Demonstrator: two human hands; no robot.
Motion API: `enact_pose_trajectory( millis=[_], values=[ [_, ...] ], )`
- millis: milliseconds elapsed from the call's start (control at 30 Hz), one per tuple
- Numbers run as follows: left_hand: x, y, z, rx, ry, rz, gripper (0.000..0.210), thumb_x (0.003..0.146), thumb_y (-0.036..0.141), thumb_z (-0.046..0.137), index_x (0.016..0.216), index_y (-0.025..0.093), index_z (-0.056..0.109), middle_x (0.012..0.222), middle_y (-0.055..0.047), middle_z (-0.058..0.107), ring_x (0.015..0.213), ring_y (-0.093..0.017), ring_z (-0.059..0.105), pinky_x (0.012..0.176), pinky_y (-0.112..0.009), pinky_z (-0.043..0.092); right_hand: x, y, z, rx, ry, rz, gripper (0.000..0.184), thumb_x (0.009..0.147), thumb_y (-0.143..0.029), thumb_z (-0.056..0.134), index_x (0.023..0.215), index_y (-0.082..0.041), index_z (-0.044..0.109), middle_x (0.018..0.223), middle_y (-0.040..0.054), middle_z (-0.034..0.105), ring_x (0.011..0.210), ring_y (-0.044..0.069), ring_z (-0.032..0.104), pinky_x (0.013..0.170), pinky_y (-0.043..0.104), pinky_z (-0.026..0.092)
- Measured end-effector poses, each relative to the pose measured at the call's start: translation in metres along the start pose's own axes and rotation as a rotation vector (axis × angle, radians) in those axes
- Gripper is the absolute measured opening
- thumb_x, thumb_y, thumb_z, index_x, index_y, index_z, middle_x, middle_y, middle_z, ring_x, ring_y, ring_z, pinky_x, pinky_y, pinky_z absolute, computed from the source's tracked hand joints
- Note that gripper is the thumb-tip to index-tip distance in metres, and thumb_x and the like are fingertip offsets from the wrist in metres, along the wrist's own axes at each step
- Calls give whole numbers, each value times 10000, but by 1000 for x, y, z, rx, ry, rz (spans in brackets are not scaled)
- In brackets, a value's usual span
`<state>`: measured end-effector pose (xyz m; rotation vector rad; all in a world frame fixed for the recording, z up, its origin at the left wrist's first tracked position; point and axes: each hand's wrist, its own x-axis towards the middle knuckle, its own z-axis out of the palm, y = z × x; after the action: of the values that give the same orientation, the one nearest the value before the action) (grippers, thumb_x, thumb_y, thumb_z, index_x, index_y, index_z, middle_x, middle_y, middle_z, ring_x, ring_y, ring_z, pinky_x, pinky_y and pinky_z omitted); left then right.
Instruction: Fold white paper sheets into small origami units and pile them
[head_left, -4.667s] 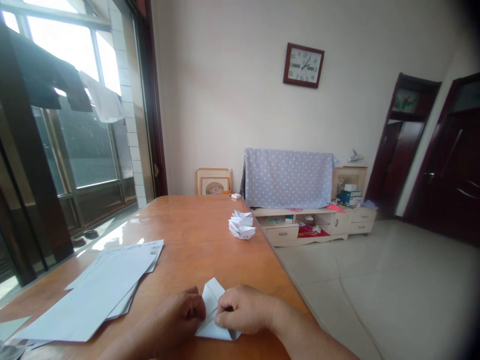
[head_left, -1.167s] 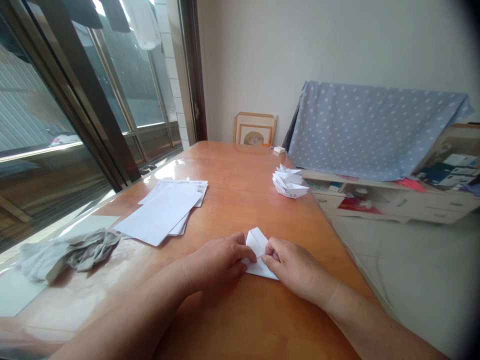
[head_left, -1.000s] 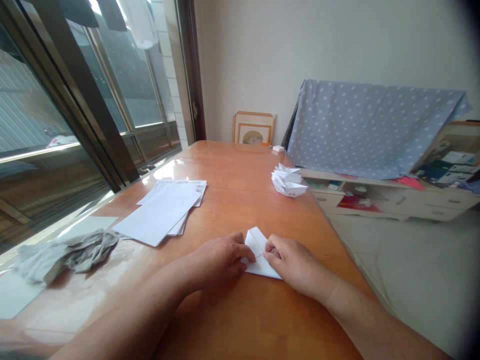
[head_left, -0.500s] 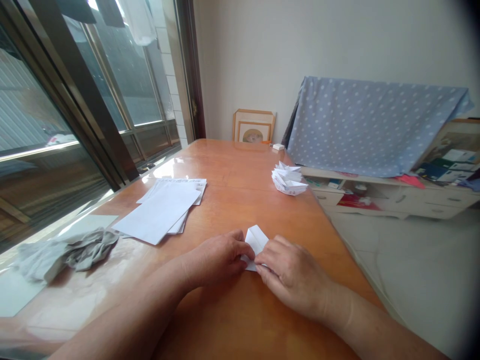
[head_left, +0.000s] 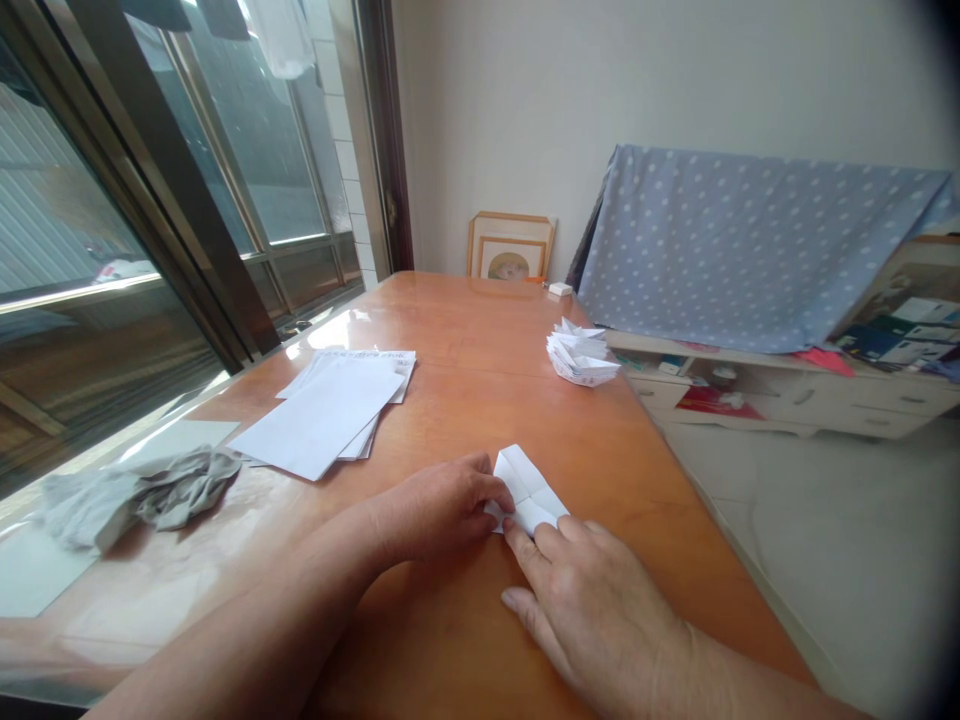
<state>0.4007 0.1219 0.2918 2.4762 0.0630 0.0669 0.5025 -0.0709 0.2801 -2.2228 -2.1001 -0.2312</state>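
Observation:
A small folded piece of white paper (head_left: 529, 490) with crossing creases lies on the wooden table in front of me. My left hand (head_left: 457, 500) grips its left edge, thumb and fingers bent together over it. Across its lower right edge rest the outstretched fingers of my right hand (head_left: 589, 585); the thumb stands apart, off the paper. My fingers cover part of the paper's near side.
White sheets (head_left: 322, 415) lie stacked on the left, near a crumpled grey cloth (head_left: 176, 490). Toward the table's (head_left: 450, 400) right edge stands a cluster of folded white paper pieces (head_left: 581, 355). A small white box (head_left: 559, 289) sits at the far end.
My right hand has slid right and toward me, its thumb coming away from the paper and its fingers straightening. More of the creased paper shows. My left hand keeps its place.

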Motion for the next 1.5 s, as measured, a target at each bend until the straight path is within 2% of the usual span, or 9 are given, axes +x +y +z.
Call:
enact_pose_trajectory(
  millis=[167,700,967,1200,1367,1500],
  values=[
    [0,-1,0,8,1,-2,246,840,146,618,1014,274,737,1001,-9,590,802,-125,585,756,-236,464,1,-1,0,-3,-24,15,545,872,-467,669,1318,-157,620,881,110,699,830,292,623,728,435,460],
    [1,-3,2,47,-7,-41,196,823,193,633,986,259,721,973,-9,573,745,-121,558,713,-240,452,6,-2,-10,17,-167,40,504,894,-492,620,1285,-174,635,897,118,748,785,287,671,683,393,471],
    [1,-6,3,24,6,10,226,817,154,616,990,262,712,1008,-3,579,801,-125,582,754,-237,462,5,-3,-20,-24,-243,80,577,917,-519,568,1376,-169,571,920,139,752,801,324,694,689,420,518],
    [-1,-7,2,17,8,41,240,814,136,598,993,255,705,1055,-11,585,860,-139,586,798,-241,469,6,-9,-35,-110,-373,129,446,937,-448,565,1267,-158,638,838,143,749,751,321,715,631,381,507],
    [-2,-6,2,70,-1,-7,202,822,185,596,980,253,702,1025,-17,581,813,-146,578,766,-254,471,-5,-3,-36,-142,-369,149,349,944,-434,547,1146,-181,677,817,129,746,733,309,709,622,368,484],
    [-2,-6,3,101,2,-33,217,818,195,582,987,266,698,1027,-19,577,796,-148,577,752,-258,470,-22,4,-33,-177,-353,177,386,957,-431,532,1212,-178,670,860,132,748,796,293,707,659,356,479]
  ],
)
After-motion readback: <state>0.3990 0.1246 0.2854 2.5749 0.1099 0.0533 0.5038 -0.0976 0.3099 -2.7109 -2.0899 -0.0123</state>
